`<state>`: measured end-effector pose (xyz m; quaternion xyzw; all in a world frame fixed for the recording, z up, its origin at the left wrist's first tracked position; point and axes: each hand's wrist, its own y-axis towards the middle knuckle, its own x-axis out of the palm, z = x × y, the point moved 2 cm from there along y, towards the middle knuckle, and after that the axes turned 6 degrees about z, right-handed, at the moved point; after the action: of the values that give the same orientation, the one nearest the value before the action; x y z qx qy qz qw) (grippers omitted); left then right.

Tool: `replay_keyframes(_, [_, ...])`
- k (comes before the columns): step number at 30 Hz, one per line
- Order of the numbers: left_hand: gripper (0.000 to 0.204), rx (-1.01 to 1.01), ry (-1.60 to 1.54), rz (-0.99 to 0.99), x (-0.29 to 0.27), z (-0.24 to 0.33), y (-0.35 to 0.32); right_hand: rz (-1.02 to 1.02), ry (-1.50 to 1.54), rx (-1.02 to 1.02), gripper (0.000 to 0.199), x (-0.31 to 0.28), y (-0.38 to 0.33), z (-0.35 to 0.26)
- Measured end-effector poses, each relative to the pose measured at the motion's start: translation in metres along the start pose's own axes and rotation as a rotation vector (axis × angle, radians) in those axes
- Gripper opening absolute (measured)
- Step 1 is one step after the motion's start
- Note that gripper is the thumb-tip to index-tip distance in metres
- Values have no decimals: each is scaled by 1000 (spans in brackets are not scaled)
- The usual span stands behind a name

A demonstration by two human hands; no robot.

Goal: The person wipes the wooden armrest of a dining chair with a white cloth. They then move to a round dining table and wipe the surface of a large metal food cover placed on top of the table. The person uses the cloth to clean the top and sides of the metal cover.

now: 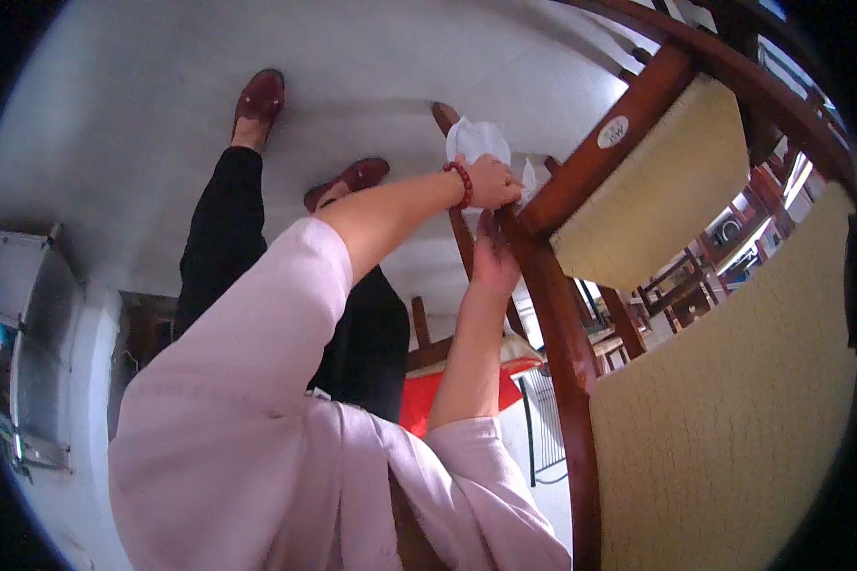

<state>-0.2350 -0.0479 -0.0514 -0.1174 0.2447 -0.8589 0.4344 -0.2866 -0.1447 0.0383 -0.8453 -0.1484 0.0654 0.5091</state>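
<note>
White cloth [478, 141] by the chair [557, 324]
Left hand [490, 181] pinches it; right hand [495, 262] beside the chair, can't tell that grip. Loose folds could snag chair edges.

A smooth pale-grey floor [143, 124], brightening toward the upper right, carries two dark-red shoes [263, 92], set apart on a person's feet. A brown wooden chair leg [442, 116] reaches toward the same floor; whether its tip touches is unclear.
</note>
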Motion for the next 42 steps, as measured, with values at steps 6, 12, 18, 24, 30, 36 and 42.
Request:
replay_keyframes(6, [29, 282, 303, 96, 25, -68, 47, -197, -15, 28, 50, 14, 56, 33])
replay_keyframes(12, [14, 299, 432, 327, 31, -143, 101, -57, 34, 161, 49, 24, 151, 62])
replay_keyframes(18, [29, 68, 229, 373, 56, -199, 133, 17, 66, 258, 40, -1, 200, 66])
replay_keyframes(24, [22, 226, 287, 441, 38, -106, 63, -60, 5, 65, 34, 11, 106, 52])
replay_keyframes(30, [18, 235, 67, 385, 28, -10, -6, 14, -85, -19, 37, -4, 28, 32])
replay_keyframes(36, [24, 159, -25, 461, 23, 48, -43, 99, -5, -49, 37, 5, -44, 12])
replay_keyframes(42, [19, -113, -184, 274, -10, 69, -65, 127, -23, 7, 25, 7, -72, 4])
